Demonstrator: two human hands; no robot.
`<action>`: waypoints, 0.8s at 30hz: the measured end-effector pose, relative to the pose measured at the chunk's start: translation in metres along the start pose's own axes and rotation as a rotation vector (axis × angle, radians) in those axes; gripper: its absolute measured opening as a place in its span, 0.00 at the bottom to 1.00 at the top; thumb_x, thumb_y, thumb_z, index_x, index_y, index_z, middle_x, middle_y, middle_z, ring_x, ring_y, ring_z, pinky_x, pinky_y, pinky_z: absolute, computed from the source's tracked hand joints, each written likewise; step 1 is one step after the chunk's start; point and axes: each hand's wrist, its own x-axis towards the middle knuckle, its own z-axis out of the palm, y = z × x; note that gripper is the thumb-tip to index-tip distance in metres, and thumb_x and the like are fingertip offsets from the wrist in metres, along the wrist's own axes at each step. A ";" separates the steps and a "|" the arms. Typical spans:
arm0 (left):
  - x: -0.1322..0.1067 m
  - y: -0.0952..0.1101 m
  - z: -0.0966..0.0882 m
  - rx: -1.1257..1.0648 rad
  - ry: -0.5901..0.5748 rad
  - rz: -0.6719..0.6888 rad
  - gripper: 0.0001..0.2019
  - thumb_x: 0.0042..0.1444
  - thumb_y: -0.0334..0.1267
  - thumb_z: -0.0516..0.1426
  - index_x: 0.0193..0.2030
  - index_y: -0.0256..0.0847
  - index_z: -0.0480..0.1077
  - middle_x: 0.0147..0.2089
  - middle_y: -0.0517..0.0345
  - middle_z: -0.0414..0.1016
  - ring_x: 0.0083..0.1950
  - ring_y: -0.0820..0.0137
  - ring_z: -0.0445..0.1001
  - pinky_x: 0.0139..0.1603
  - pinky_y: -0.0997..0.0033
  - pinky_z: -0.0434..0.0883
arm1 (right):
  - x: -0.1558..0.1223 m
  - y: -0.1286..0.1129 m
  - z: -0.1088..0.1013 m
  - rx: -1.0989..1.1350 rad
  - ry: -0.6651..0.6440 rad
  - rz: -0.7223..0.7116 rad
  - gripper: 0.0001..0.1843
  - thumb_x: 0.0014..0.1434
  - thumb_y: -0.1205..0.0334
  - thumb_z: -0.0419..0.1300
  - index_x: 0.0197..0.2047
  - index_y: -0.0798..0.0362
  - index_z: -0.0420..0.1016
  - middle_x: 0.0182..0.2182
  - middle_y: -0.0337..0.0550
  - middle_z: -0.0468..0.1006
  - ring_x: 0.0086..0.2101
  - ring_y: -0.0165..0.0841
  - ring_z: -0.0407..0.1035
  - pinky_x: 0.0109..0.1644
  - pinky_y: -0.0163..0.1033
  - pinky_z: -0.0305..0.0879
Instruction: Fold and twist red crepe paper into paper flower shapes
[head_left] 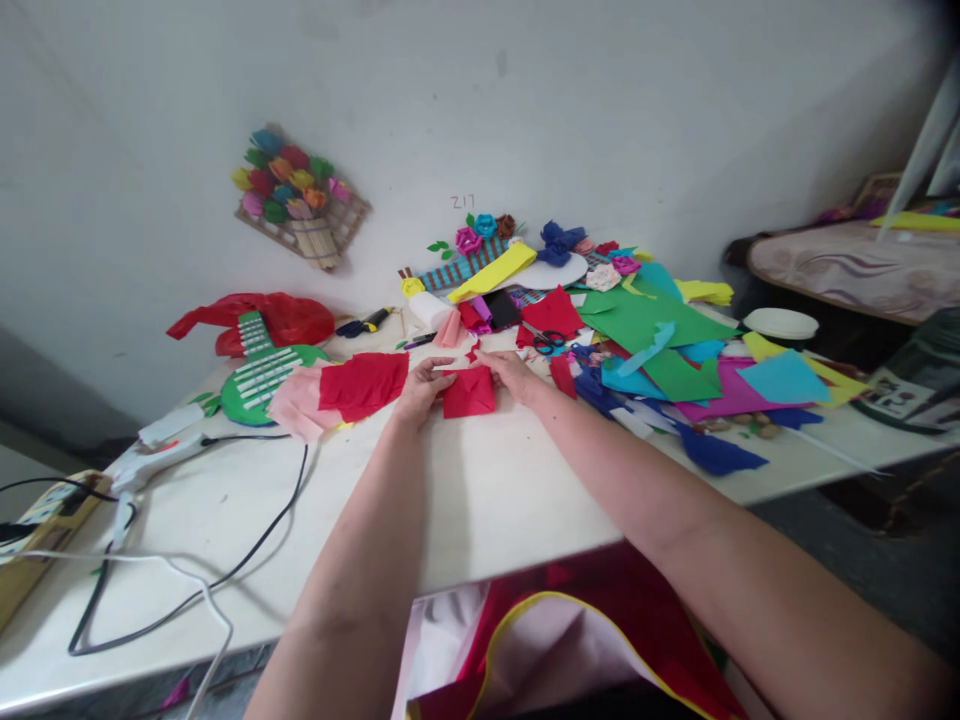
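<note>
A small red paper square [469, 394] lies at the middle of the white table between my two hands. My left hand [421, 390] pinches its left edge, thumb near the upper corner. At its upper right, my right hand [513, 377] has its fingers closed on the paper, partly hiding that corner. A small red scrap [473, 350] lies just beyond the square. To the left of my left hand is a larger red crepe paper sheet [367, 386], overlapping pale pink paper [296, 402]. Scissors [545, 341] with dark handles lie beyond my right hand.
Green guitar-shaped craft [251, 380] and a red plastic bag [289, 322] sit at left. A glue gun [154, 462] with a black cord [289, 505] lies nearer. Coloured paper [645, 320] piles up at right, beside a glass jar [919, 375]. Paper flowers [469, 240] stand by the wall.
</note>
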 end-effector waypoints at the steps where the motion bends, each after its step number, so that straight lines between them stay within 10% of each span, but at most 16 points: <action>1: 0.000 -0.001 0.000 0.009 -0.003 0.006 0.24 0.36 0.40 0.66 0.42 0.38 0.67 0.18 0.67 0.67 0.16 0.78 0.62 0.16 0.80 0.56 | 0.000 0.001 0.000 -0.017 0.009 0.004 0.21 0.43 0.45 0.62 0.26 0.58 0.72 0.16 0.36 0.65 0.19 0.25 0.56 0.23 0.34 0.49; 16: 0.006 -0.004 0.000 -0.084 -0.011 -0.044 0.20 0.34 0.38 0.67 0.37 0.35 0.71 0.29 0.55 0.76 0.31 0.70 0.75 0.36 0.71 0.69 | -0.008 -0.007 0.005 -0.248 0.011 -0.109 0.19 0.38 0.50 0.62 0.16 0.55 0.60 0.14 0.29 0.53 0.19 0.22 0.48 0.25 0.33 0.44; 24: 0.010 -0.009 -0.004 -0.031 0.007 -0.066 0.15 0.38 0.46 0.65 0.23 0.35 0.69 0.21 0.59 0.72 0.22 0.75 0.67 0.23 0.77 0.62 | -0.010 -0.009 0.007 -0.245 0.004 -0.120 0.21 0.38 0.48 0.63 0.15 0.55 0.60 0.14 0.31 0.54 0.19 0.23 0.48 0.24 0.34 0.43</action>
